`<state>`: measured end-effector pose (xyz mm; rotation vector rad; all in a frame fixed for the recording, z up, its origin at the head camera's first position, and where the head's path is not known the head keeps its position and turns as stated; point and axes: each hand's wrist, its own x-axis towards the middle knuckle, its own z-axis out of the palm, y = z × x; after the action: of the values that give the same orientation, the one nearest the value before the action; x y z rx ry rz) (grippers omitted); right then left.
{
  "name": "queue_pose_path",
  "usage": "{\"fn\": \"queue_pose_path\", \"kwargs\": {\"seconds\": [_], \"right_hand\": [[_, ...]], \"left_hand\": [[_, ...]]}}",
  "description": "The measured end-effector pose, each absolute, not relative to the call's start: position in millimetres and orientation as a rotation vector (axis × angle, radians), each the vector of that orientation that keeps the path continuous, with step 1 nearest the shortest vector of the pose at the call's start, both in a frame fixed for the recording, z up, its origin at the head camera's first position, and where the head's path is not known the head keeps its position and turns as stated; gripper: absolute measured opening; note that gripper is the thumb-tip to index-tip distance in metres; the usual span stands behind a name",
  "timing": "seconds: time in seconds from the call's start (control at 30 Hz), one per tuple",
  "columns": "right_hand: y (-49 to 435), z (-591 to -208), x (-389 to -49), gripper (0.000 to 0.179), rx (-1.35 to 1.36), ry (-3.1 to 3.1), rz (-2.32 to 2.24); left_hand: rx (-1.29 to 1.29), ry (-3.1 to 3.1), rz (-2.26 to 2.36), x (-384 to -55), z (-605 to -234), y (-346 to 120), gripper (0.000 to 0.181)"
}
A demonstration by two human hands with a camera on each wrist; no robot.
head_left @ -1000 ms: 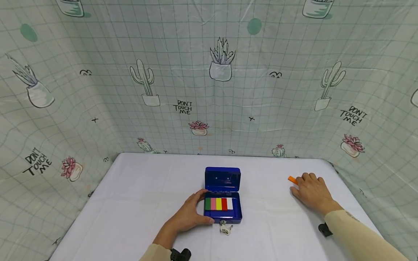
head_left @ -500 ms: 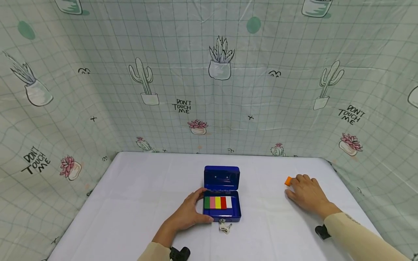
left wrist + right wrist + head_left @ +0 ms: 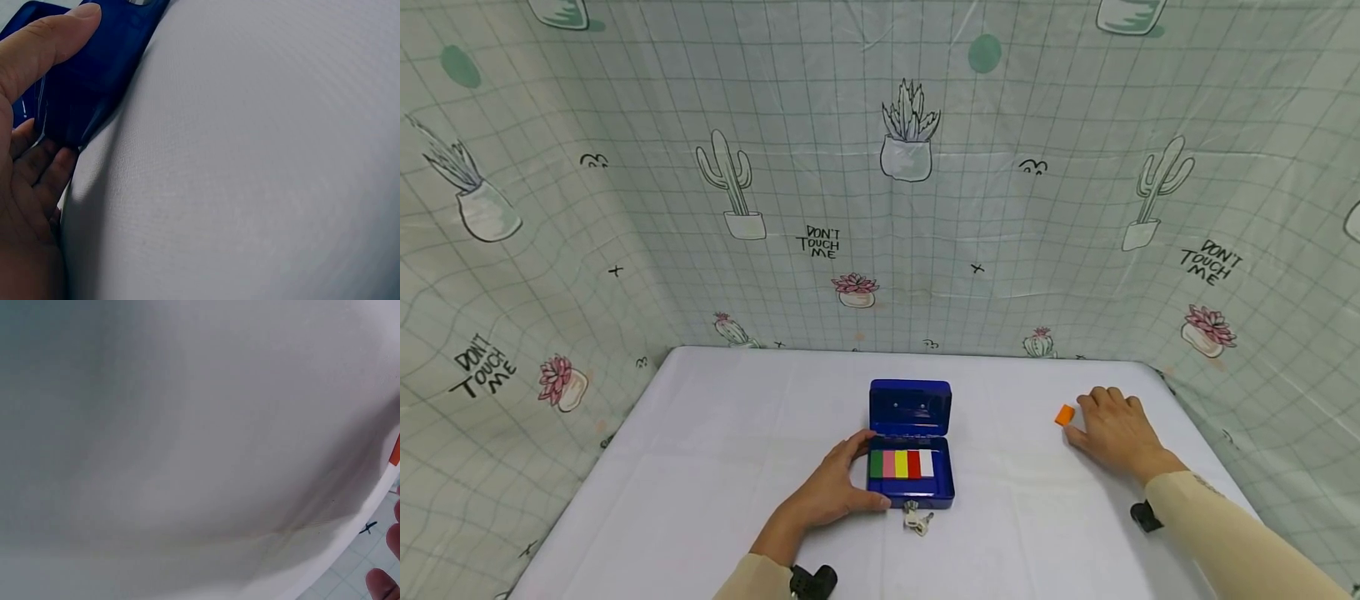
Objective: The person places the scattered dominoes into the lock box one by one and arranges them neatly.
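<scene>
A blue metal cash box (image 3: 946, 492) stands on the table with its lid (image 3: 910, 408) raised. Several coloured blocks, among them a yellow block (image 3: 901, 464), lie side by side in it. My left hand (image 3: 829, 496) grips the box's left side, thumb at the front corner and fingers toward the hinge; in the left wrist view, the thumb (image 3: 53, 37) lies against the blue wall. An orange block (image 3: 1064, 415) lies on the table at the right. Beside it my right hand (image 3: 1116, 433) has its fingers spread; whether the thumb touches the block is unclear.
Keys (image 3: 916, 523) hang from the lock at the front of the box. A white cloth covers the table (image 3: 737, 417). Behind and at the sides hangs a checked curtain (image 3: 820, 317) printed with cacti.
The orange block has shifted slightly left from where my right hand partly covered it. My right fingers have drawn back to the right, away from it. The left hand stays on the box.
</scene>
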<state>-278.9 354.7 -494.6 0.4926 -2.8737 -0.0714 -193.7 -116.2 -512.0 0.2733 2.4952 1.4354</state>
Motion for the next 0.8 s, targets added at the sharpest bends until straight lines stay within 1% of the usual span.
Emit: {"fn": "queue_pose_path", "kwargs": {"seconds": [0.17,0.43,0.8], "right_hand": [[354.9,-496.9,-283.3,0.048,0.516,-2.875,-0.101],[350.2,-496.8,-286.9,0.036,0.536,-2.887,-0.085],[346.2,-497.1,-289.8,0.043,0.527,-2.870,0.005]], "left_hand": [[0.286,2.490,1.447,-194.2,-511.7,-116.9,0.107],[0.275,2.493,1.440,-192.9,-510.2,-116.7,0.107],[0.278,2.496,1.439,-192.5,-510.1,-116.9,0.106]]}}
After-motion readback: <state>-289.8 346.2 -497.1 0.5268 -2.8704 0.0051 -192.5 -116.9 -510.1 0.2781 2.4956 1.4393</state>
